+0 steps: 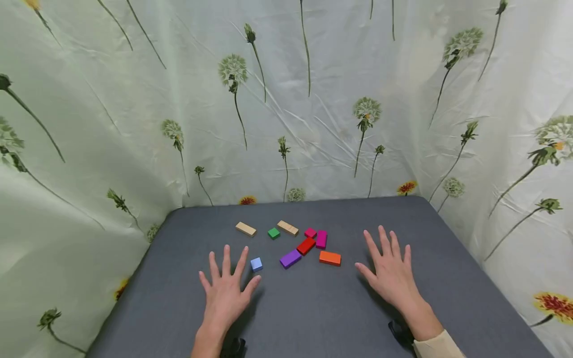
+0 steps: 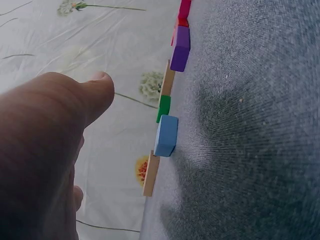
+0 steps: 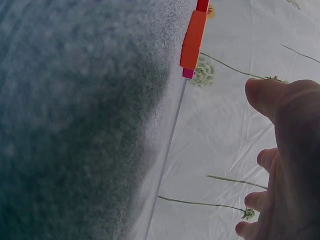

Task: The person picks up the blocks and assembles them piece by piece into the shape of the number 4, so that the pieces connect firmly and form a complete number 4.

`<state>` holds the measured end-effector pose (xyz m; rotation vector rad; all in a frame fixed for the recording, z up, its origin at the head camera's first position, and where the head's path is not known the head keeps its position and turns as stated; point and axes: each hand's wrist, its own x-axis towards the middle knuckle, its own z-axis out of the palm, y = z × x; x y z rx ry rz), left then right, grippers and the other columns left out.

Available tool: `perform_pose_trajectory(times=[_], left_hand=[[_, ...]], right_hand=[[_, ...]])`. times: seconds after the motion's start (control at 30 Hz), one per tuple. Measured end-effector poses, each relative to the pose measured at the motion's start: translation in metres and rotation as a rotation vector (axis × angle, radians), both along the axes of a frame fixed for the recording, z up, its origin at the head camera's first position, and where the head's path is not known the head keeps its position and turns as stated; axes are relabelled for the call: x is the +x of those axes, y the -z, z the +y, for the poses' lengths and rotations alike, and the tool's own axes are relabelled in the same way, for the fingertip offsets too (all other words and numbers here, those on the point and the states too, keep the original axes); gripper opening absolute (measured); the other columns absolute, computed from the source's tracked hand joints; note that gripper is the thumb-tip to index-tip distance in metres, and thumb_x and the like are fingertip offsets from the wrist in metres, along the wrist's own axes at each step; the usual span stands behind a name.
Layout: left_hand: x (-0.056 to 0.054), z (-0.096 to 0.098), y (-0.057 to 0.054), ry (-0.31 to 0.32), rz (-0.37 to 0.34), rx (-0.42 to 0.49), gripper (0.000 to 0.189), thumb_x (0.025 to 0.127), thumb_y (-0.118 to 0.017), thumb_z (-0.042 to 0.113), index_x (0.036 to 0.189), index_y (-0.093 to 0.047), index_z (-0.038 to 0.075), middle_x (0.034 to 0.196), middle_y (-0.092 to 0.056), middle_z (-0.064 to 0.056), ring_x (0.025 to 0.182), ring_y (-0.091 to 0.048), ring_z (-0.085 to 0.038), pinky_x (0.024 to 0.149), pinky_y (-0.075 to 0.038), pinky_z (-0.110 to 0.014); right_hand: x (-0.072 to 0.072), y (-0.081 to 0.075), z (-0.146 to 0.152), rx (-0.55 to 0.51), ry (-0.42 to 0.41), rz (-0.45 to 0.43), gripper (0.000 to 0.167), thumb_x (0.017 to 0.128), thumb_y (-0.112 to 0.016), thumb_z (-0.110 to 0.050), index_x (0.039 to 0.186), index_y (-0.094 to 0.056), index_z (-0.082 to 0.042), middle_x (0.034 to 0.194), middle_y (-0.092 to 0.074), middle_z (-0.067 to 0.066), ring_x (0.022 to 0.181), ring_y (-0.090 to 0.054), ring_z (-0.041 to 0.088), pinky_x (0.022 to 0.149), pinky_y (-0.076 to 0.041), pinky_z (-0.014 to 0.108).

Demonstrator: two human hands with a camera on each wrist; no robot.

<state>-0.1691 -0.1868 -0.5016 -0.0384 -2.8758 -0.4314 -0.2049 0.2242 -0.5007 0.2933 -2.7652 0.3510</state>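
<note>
My left hand [image 1: 225, 296] is spread over the near left of the table, palm down, holding nothing. Just beyond its thumb lies a small blue block [image 1: 256, 264]. On the right, my other hand [image 1: 393, 278] hovers with fingers spread and nothing in them. Nearest to it is an orange block [image 1: 330, 258]. Between the hands lie a purple block [image 1: 290, 259], a red block [image 1: 306, 246] touching its corner, a magenta block [image 1: 321, 239] and a small crimson block [image 1: 311, 232]. Farther back are a green block [image 1: 274, 233] and two plain wooden blocks, one left [image 1: 245, 229], one right [image 1: 288, 227].
The dark grey tabletop [image 1: 295, 318] reaches back to a pale curtain [image 1: 313, 124] printed with dandelions, which hangs behind and along both sides. A black wrist strap [image 1: 400, 332] sits on the right wrist, beside a cream sleeve [image 1: 438, 346].
</note>
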Motion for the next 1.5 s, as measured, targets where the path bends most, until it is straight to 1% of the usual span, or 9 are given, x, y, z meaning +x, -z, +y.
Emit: perform_pose_trajectory(times=[0.13, 0.3, 0.43, 0.53, 0.67, 0.9, 1.07, 1.27, 1.5], left_hand=[[0.0, 0.003, 0.0, 0.011, -0.01, 0.025, 0.081, 0.095, -0.055, 0.065, 0.162, -0.017, 0.038, 0.167, -0.003, -0.017, 0.149, 0.013, -0.047, 0.103, -0.002, -0.08], [0.0, 0.009, -0.001, 0.021, 0.047, 0.068, 0.08, 0.095, -0.059, 0.058, 0.162, -0.02, 0.036, 0.166, -0.008, -0.019, 0.149, 0.008, -0.048, 0.103, -0.008, -0.081], [0.001, 0.019, -0.003, 0.063, 0.124, 0.124, 0.079, 0.094, -0.068, 0.047, 0.16, -0.028, 0.029, 0.163, -0.019, -0.022, 0.148, -0.005, -0.051, 0.102, -0.017, -0.08], [0.002, 0.029, -0.007, 0.102, 0.191, 0.183, 0.076, 0.093, -0.073, 0.035, 0.158, -0.037, 0.022, 0.159, -0.029, -0.023, 0.147, -0.014, -0.051, 0.102, -0.026, -0.076], [0.005, 0.044, -0.014, 0.153, 0.23, 0.265, 0.067, 0.092, -0.075, 0.024, 0.152, -0.046, 0.016, 0.154, -0.039, -0.021, 0.146, -0.024, -0.046, 0.105, -0.032, -0.069], [0.011, 0.073, -0.019, 0.199, 0.166, 0.373, 0.058, 0.093, -0.073, 0.021, 0.147, -0.052, 0.016, 0.147, -0.049, -0.012, 0.138, -0.041, -0.034, 0.105, -0.039, -0.059], [0.012, 0.09, -0.015, 0.263, 0.07, 0.402, 0.058, 0.095, -0.071, 0.022, 0.149, -0.05, 0.019, 0.144, -0.052, -0.003, 0.133, -0.046, -0.023, 0.106, -0.042, -0.051], [0.014, 0.106, -0.016, 0.299, -0.102, 0.489, 0.056, 0.097, -0.067, 0.025, 0.15, -0.049, 0.018, 0.148, -0.05, -0.001, 0.138, -0.043, -0.025, 0.108, -0.038, -0.056], [0.001, 0.122, -0.008, 0.319, -0.193, 0.556, 0.052, 0.099, -0.063, 0.026, 0.148, -0.051, 0.013, 0.147, -0.052, -0.003, 0.138, -0.044, -0.028, 0.108, -0.036, -0.057]], right_hand=[[0.002, 0.0, 0.0, -0.007, -0.005, -0.01, 0.095, 0.089, -0.071, -0.053, 0.163, -0.018, -0.025, 0.165, -0.014, 0.02, 0.148, -0.012, 0.047, 0.107, -0.012, 0.076], [0.0, -0.006, -0.005, -0.061, -0.061, -0.027, 0.09, 0.09, -0.072, -0.049, 0.161, -0.026, -0.02, 0.16, -0.026, 0.023, 0.143, -0.023, 0.048, 0.105, -0.023, 0.074], [0.0, -0.011, -0.011, -0.106, -0.101, -0.037, 0.081, 0.09, -0.074, -0.041, 0.157, -0.036, -0.017, 0.155, -0.035, 0.021, 0.139, -0.032, 0.045, 0.099, -0.036, 0.07], [0.0, -0.015, -0.018, -0.136, -0.139, -0.039, 0.073, 0.091, -0.076, -0.034, 0.153, -0.043, -0.014, 0.149, -0.043, 0.018, 0.135, -0.039, 0.041, 0.091, -0.045, 0.067], [-0.003, -0.019, -0.028, -0.165, -0.181, -0.065, 0.063, 0.091, -0.077, -0.027, 0.147, -0.052, -0.013, 0.142, -0.052, 0.014, 0.129, -0.048, 0.036, 0.087, -0.05, 0.06], [-0.017, -0.019, -0.044, -0.163, -0.201, -0.151, 0.054, 0.091, -0.076, -0.022, 0.141, -0.059, -0.015, 0.133, -0.059, 0.009, 0.12, -0.057, 0.031, 0.09, -0.05, 0.054], [-0.026, -0.013, -0.053, -0.179, -0.189, -0.211, 0.051, 0.09, -0.077, -0.022, 0.138, -0.062, -0.014, 0.125, -0.062, 0.007, 0.112, -0.06, 0.028, 0.087, -0.051, 0.051], [-0.034, -0.007, -0.064, -0.159, -0.172, -0.238, 0.042, 0.087, -0.08, -0.021, 0.127, -0.07, -0.013, 0.114, -0.065, 0.005, 0.101, -0.063, 0.024, 0.083, -0.053, 0.047], [-0.038, -0.003, -0.067, -0.117, -0.187, -0.239, 0.037, 0.083, -0.083, -0.014, 0.119, -0.075, -0.013, 0.099, -0.064, 0.0, 0.084, -0.059, 0.016, 0.078, -0.053, 0.041]])
